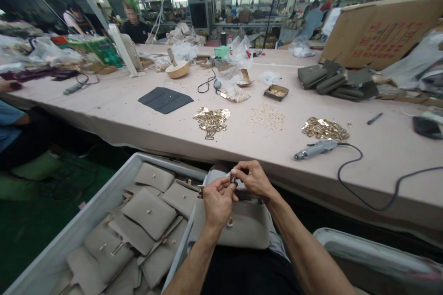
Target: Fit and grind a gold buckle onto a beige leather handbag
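Note:
A light grey handbag [247,234] rests on the person's lap, with a small metal turn lock [230,222] on its front. Above it, my left hand [218,199] has its fingers closed around a small rectangular metal clasp frame [233,178] at the edge of the bag's flap. My right hand [254,179] pinches the top of the same frame between thumb and fingers. Both hands nearly touch each other. The fingers hide most of the flap edge, so how the frame sits on it cannot be made out.
A white bin [138,159] of similar grey bags stands at left. On the table [166,131] lie piles of gold frames [212,120] and clasp parts [325,128], scattered small pieces [267,116], a corded electric screwdriver [316,148] and a dark sheet [165,99]. A co-worker's sleeve [12,115] shows at left.

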`<action>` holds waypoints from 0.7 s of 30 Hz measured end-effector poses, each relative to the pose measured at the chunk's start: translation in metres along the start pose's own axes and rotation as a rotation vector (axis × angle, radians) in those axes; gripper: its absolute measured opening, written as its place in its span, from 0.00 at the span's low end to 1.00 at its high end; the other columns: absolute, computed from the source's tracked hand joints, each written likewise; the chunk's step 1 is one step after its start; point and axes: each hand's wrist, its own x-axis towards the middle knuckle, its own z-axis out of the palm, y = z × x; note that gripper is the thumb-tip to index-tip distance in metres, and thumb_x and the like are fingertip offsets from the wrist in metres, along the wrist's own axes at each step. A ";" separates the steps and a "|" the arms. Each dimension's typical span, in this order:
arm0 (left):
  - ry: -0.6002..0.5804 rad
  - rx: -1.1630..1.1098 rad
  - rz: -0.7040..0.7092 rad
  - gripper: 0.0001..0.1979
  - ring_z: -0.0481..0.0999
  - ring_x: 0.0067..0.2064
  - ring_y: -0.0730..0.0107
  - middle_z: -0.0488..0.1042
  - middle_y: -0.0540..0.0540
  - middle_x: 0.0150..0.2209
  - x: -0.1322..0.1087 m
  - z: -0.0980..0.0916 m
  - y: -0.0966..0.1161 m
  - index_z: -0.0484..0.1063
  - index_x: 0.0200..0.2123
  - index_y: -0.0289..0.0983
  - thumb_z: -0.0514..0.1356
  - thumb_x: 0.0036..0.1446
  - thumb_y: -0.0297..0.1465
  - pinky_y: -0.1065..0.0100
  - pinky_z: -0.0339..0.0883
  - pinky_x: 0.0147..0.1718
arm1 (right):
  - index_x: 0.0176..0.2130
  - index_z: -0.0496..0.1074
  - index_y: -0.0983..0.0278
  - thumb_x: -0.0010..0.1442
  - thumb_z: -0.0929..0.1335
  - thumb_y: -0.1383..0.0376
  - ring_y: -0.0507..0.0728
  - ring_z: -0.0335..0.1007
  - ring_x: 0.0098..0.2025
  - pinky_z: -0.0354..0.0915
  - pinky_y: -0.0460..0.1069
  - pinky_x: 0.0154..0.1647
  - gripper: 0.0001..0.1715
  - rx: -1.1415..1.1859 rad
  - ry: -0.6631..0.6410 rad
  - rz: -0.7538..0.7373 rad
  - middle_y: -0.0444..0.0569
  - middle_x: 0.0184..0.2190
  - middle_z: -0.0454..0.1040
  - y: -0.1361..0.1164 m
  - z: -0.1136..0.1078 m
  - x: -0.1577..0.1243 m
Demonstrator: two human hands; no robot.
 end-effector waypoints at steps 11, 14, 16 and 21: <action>-0.002 -0.051 -0.039 0.14 0.65 0.14 0.76 0.73 0.50 0.15 0.006 -0.005 -0.010 0.80 0.35 0.31 0.71 0.50 0.36 0.76 0.57 0.13 | 0.31 0.80 0.68 0.61 0.71 0.55 0.52 0.66 0.26 0.59 0.46 0.27 0.18 0.061 -0.092 -0.001 0.48 0.25 0.76 -0.001 -0.002 0.003; -0.008 -0.040 -0.054 0.14 0.63 0.14 0.77 0.72 0.51 0.15 0.009 -0.007 -0.012 0.80 0.35 0.31 0.71 0.50 0.37 0.76 0.55 0.12 | 0.35 0.80 0.69 0.62 0.71 0.54 0.52 0.67 0.26 0.61 0.46 0.27 0.19 0.177 -0.144 0.041 0.48 0.25 0.76 0.002 -0.001 0.003; -0.014 -0.023 -0.055 0.14 0.63 0.14 0.77 0.72 0.51 0.15 0.007 -0.006 -0.012 0.81 0.36 0.31 0.70 0.52 0.37 0.76 0.55 0.12 | 0.40 0.81 0.69 0.62 0.72 0.54 0.52 0.68 0.26 0.62 0.46 0.27 0.19 0.250 -0.200 0.036 0.49 0.28 0.77 0.003 -0.003 0.004; 0.042 0.281 0.106 0.15 0.72 0.18 0.71 0.75 0.51 0.19 -0.006 0.004 -0.012 0.83 0.46 0.36 0.67 0.56 0.35 0.73 0.63 0.19 | 0.37 0.81 0.69 0.60 0.73 0.57 0.52 0.68 0.25 0.61 0.45 0.26 0.16 0.206 -0.150 0.035 0.49 0.26 0.77 0.004 -0.007 0.006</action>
